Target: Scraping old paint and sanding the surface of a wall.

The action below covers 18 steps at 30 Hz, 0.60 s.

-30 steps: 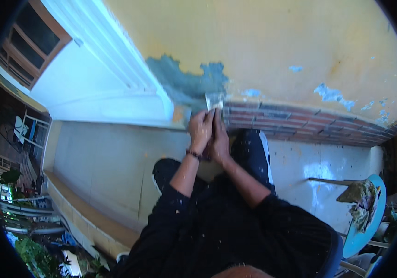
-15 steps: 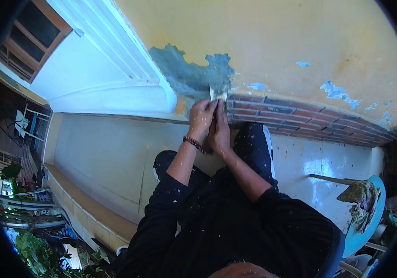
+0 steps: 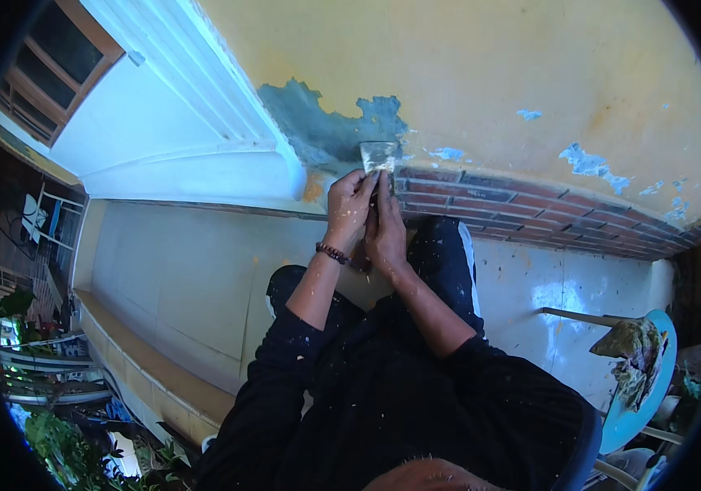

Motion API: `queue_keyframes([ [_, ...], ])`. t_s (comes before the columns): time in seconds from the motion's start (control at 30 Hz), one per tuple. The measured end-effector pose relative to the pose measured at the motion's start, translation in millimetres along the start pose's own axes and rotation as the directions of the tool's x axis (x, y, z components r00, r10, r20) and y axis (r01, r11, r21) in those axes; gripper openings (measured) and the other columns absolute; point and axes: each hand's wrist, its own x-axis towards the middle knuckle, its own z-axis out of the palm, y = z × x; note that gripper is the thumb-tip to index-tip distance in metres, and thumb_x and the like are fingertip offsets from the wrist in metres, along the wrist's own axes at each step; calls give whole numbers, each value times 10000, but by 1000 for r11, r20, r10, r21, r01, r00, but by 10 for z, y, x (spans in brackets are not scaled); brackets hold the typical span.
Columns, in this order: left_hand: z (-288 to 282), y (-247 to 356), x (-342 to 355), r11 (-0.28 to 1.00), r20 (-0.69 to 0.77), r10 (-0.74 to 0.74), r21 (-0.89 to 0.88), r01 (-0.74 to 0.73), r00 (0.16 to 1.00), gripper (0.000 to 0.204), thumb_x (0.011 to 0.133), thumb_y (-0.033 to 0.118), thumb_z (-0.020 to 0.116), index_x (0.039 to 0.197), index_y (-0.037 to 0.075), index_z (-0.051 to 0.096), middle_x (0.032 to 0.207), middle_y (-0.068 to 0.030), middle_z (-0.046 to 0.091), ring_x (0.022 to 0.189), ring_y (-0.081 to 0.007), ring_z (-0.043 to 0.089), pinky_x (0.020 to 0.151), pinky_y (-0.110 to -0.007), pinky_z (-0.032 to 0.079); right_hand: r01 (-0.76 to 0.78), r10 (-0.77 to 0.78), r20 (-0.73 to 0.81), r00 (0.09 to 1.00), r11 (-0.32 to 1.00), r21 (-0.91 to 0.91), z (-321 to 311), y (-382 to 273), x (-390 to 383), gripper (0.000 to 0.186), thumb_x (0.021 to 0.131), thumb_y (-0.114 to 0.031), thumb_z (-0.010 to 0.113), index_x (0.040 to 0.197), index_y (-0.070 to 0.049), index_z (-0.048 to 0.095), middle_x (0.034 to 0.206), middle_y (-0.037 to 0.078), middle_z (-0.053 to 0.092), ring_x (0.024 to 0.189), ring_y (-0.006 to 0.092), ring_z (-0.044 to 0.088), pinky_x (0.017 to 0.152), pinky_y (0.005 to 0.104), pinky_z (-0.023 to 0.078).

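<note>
Both hands grip one putty knife (image 3: 378,155), its wide metal blade pointing away from me at the wall. My left hand (image 3: 348,209), with a beaded bracelet on the wrist, has thumb and fingers closed near the base of the blade. Beside it my right hand (image 3: 386,233) is wrapped round the dark handle, which the fingers mostly hide. The blade lies at the lower edge of a bare grey patch (image 3: 330,127) in the yellow wall (image 3: 481,65), just above the brick strip. Pale flecks dot my hands, forearms and dark clothes.
Red brick facing (image 3: 489,200) runs along the wall's foot to the right. A white moulded column base (image 3: 203,176) stands at left. On the right, a light-blue stool (image 3: 665,376) holds a crumpled cloth (image 3: 633,352). Pale floor tiles (image 3: 179,254) end at a raised ledge (image 3: 146,368).
The blade has turned so that its broad face shows more, and it has shifted slightly left. Both hands keep their hold on the putty knife.
</note>
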Motion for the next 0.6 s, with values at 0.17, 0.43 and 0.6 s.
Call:
queue_keyframes([
  [0.17, 89, 160, 62, 999, -61, 8, 41, -5, 998, 301, 1001, 259, 684, 931, -34, 673, 695, -100, 647, 636, -83, 533, 590, -308, 464, 56, -56, -79, 995, 998, 3, -7, 150, 39, 634, 1039, -93, 492, 1630, -112, 265, 1162, 267, 545, 1007, 482, 594, 862, 491, 508],
  [0.43, 176, 65, 110, 974, -99, 112, 208, -89, 989, 304, 999, 279, 670, 978, -23, 697, 828, -190, 710, 689, -244, 640, 671, -367, 516, 95, -95, -54, 994, 995, 13, -28, 300, -29, 631, 1044, -105, 497, 1628, -110, 258, 1206, 293, 547, 1031, 495, 587, 886, 491, 504],
  [0.6, 132, 377, 39, 958, -44, 125, 265, -109, 991, 281, 1005, 241, 664, 954, -34, 686, 783, -154, 710, 670, -140, 611, 653, -343, 512, 44, -42, -58, 997, 998, 36, -169, 77, 175, 659, 1050, -113, 494, 1651, -163, 227, 1208, 252, 568, 1092, 450, 616, 932, 485, 513],
])
